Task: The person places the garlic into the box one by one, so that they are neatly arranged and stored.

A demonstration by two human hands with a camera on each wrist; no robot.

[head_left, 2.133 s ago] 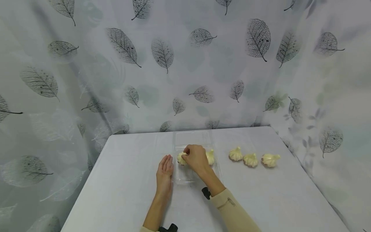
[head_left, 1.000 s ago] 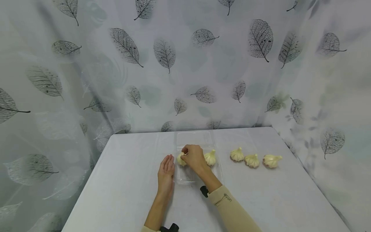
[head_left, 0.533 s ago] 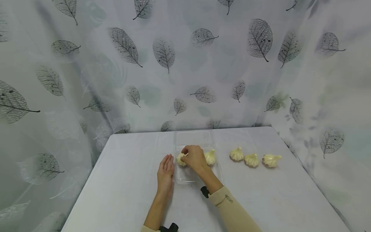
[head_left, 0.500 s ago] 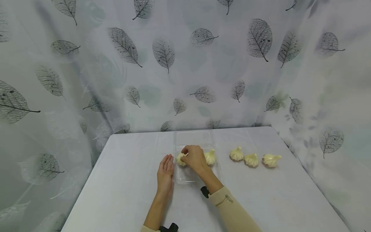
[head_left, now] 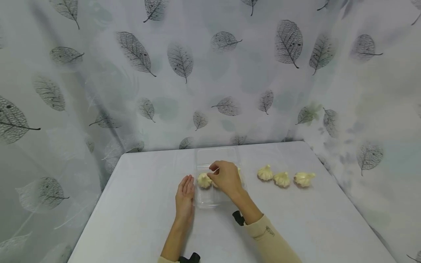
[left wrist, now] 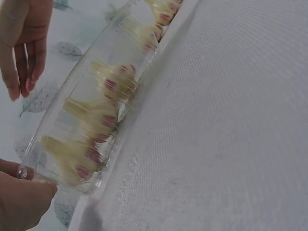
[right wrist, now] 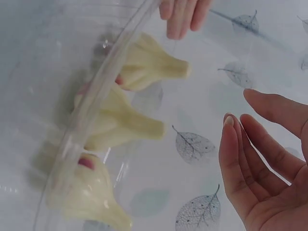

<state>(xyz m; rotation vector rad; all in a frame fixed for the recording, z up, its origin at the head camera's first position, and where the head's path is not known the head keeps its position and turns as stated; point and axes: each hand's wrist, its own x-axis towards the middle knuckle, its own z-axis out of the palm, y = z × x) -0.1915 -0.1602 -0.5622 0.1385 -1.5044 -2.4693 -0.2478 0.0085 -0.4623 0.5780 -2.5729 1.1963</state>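
Where the white table [head_left: 141,219] ends at its far edge, a pale curtain [head_left: 243,124] rises, printed with dark skeleton leaves and faint green patches, and it hangs along the left and right too. The table's covering has a fine weave, with soft shading. A clear plastic container [head_left: 206,201] sits around the middle, its lid [head_left: 215,153] laid back on the far side. Inside, three garlic bulbs [right wrist: 118,120] sit in a row, pale yellow, ribbed and glossy, with narrow necks and pinkish-red patches low down. Three more bulbs [head_left: 281,179] rest on the table to the right, the rightmost tipped with its neck pointing right. My left hand [head_left: 185,195] lies along the container's left side, touching it with its fingers straight. My right hand [head_left: 227,179] hangs over the container, just right of the leftmost bulb [head_left: 204,181], thumb and fingertips apart.
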